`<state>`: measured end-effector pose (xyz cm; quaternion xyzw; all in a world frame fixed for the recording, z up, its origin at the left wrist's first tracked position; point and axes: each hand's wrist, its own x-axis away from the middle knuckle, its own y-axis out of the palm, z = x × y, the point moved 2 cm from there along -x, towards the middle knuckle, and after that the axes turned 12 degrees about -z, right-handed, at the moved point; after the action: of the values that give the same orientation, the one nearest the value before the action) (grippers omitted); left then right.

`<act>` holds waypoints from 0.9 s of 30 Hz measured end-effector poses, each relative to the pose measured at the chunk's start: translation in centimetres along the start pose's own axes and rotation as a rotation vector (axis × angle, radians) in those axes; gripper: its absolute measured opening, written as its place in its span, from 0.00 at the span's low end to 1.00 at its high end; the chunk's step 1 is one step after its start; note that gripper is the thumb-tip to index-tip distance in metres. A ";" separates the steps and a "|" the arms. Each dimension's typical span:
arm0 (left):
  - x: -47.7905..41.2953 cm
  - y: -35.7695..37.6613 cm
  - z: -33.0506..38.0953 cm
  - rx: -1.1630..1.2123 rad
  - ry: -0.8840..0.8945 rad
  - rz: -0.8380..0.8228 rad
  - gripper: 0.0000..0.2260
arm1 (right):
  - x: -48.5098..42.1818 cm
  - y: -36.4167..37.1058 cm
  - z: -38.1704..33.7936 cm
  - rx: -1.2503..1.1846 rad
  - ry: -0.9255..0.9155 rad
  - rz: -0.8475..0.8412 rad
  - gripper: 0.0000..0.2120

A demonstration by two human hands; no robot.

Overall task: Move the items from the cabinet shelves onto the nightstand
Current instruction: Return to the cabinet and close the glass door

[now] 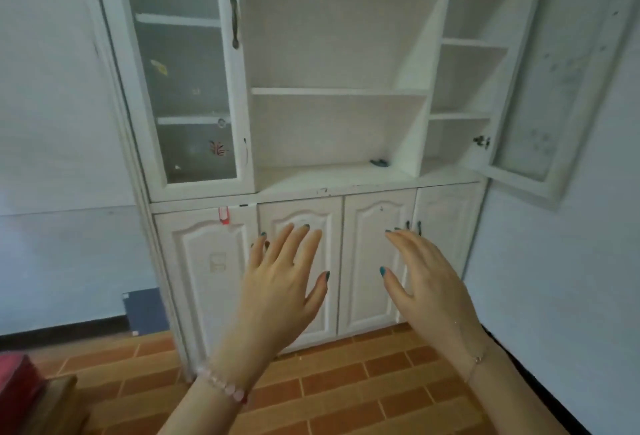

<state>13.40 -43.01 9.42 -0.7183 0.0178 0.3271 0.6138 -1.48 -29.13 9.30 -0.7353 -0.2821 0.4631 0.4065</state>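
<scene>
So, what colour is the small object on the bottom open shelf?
The small object looks dark teal; the head view shows it, though blurred.

The cabinet (pixel 332 188) looks like wood painted white, matt, with small chips along the front edge. Its left door (pixel 183 88) and the open right door (pixel 550 88) have panes of frosted glass, dull and stained. The door handle (pixel 234 22) seems dark metal. The floor (pixel 346 389) is of brown-orange tiles, smooth, with a faint shine. The walls (pixel 52 105) are painted, matt. The bracelet (pixel 225 387) on the left wrist has glossy pink beads.
</scene>
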 end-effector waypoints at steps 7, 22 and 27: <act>-9.1 4.8 4.1 0.097 0.191 -0.032 0.25 | -1.8 -0.8 7.1 0.065 0.195 0.043 0.23; -27.8 17.3 17.3 0.120 0.314 -0.086 0.24 | -7.8 -2.7 30.7 0.088 0.333 0.139 0.24; -35.5 20.5 22.7 0.123 0.310 -0.095 0.24 | -11.2 -4.2 39.4 0.101 0.322 0.174 0.22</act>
<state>-33.45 -41.13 8.28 -0.7213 0.0981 0.1814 0.6612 -42.17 -22.62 8.49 -0.8002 -0.1253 0.3864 0.4413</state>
